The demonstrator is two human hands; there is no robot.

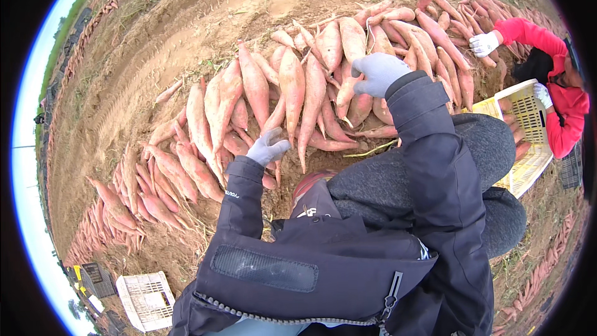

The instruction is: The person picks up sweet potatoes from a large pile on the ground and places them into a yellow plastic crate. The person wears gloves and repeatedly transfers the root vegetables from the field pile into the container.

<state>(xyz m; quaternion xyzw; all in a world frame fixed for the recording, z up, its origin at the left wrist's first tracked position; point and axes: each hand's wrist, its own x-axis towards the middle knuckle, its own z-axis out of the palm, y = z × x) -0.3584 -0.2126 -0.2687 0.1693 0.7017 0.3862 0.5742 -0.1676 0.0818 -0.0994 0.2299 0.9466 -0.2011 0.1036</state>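
Note:
A long heap of reddish sweet potatoes [252, 84] lies on the soil in front of me. My left hand [268, 148], in a grey glove, is at the near edge of the heap, over the tips of several roots; whether it grips one cannot be told. My right hand [380, 74], gloved alike, is over the heap to the right, its fingers bent above a sweet potato [346, 93]. The fingertips are partly hidden, so its hold is unclear. Both sleeves are dark.
A co-worker in a red top [566, 98] reaches a white-gloved hand [484, 44] to the heap at right, the other on a yellowish plastic crate [527, 168] holding sweet potatoes. A white crate [147, 298] stands at lower left. Bare soil [186, 28] stretches beyond the heap.

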